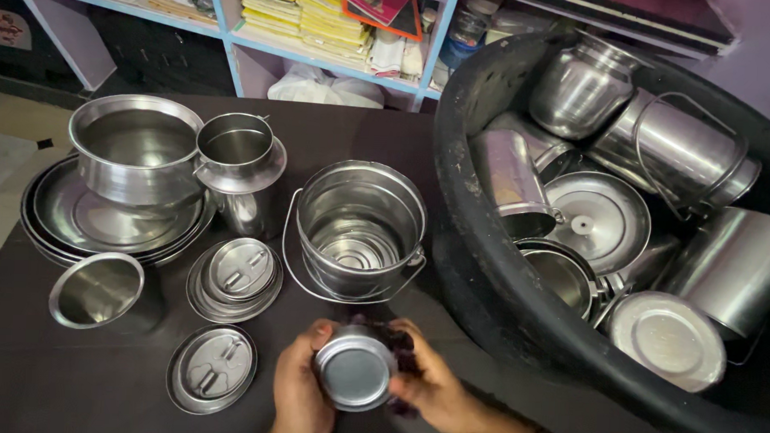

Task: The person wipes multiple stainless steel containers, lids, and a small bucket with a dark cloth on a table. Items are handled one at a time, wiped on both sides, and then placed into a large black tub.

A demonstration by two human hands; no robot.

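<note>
Left stack: I am seeing plates (69, 218) carrying a wide pot (136, 148) at ten o'clock, well apart from my hands.
Lids: two flat lids (212, 368) are lying just beside the left hand, at nine o'clock.
Left hand: my left hand (298, 393) is grasping the small steel cup (354, 378).
Cup: it is sitting low centre, its flat base facing me, its long axis pointing away toward the bucket (359, 228) at twelve o'clock.
Right hand: my right hand (434, 389) is clamping the cup with a dark cloth (401, 354).
Room: the black tub (484, 305) is crowding three o'clock; bare dark table (72, 376) is lying open at eight o'clock.
</note>
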